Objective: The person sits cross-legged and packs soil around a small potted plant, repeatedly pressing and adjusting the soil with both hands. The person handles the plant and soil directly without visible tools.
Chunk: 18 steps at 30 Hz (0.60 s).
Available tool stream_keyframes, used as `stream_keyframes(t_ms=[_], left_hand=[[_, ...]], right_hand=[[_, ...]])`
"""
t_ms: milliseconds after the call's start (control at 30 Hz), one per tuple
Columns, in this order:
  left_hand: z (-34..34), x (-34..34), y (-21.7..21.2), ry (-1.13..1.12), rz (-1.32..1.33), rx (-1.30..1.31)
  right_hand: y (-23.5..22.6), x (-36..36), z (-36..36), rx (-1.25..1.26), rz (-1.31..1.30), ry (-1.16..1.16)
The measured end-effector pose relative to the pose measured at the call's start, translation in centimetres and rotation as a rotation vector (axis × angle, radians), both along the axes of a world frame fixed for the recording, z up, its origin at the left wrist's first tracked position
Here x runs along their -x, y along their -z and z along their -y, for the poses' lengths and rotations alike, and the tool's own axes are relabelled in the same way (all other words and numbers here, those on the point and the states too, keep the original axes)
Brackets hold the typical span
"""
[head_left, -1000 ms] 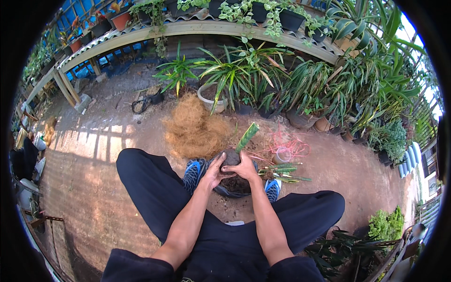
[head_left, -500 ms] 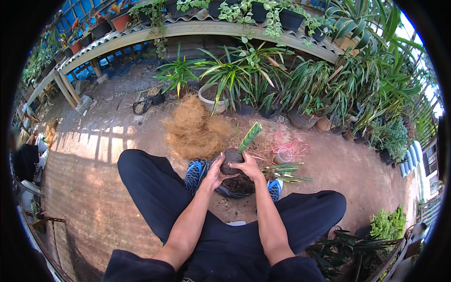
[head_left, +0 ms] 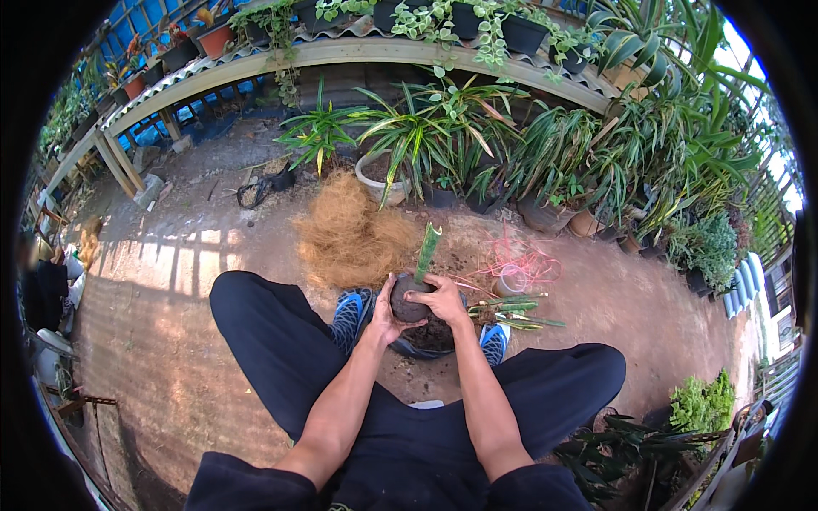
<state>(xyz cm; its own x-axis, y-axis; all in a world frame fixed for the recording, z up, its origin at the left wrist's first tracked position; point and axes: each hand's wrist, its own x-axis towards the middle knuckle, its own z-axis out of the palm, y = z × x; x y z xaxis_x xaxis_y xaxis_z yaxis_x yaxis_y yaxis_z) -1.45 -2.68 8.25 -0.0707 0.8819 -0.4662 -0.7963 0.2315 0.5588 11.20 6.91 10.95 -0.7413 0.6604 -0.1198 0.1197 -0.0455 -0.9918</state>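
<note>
Between my two hands sits a dark, rounded ball of soil (head_left: 410,299) with a green leaf cutting (head_left: 429,249) standing up out of its top, nearly upright. My left hand (head_left: 389,317) cups the ball's left side and underside. Over its right side curls my right hand (head_left: 443,298), the thumb pressed on the front. Just below them a black basin (head_left: 425,351) holds loose dark soil (head_left: 440,334), between my two shoes. Several cut green leaf pieces (head_left: 514,309) lie on the ground right of the basin.
Brown fibre (head_left: 348,234) is heaped ahead, slightly left. Pink string (head_left: 530,262) lies tangled around a clear plastic cup (head_left: 512,280) to the right. Potted plants (head_left: 417,128) line the far side beneath a long raised shelf (head_left: 366,53) carrying more pots.
Both hands have shifted slightly left with the soil ball. The leaf cutting, which leaned to the right, now stands more upright.
</note>
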Motion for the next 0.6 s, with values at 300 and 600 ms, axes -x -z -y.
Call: stream_keyframes(t_ms=[300,600], left_hand=[[-0.1,0.2,0.8,-0.046,0.053,0.109],[-0.3,0.6,1.3,-0.138,0.137,0.078]], right_hand=[[0.9,0.6,0.4,-0.290,0.072,-0.034],[-0.3,1.6,1.6,-0.517,0.038,0.063]])
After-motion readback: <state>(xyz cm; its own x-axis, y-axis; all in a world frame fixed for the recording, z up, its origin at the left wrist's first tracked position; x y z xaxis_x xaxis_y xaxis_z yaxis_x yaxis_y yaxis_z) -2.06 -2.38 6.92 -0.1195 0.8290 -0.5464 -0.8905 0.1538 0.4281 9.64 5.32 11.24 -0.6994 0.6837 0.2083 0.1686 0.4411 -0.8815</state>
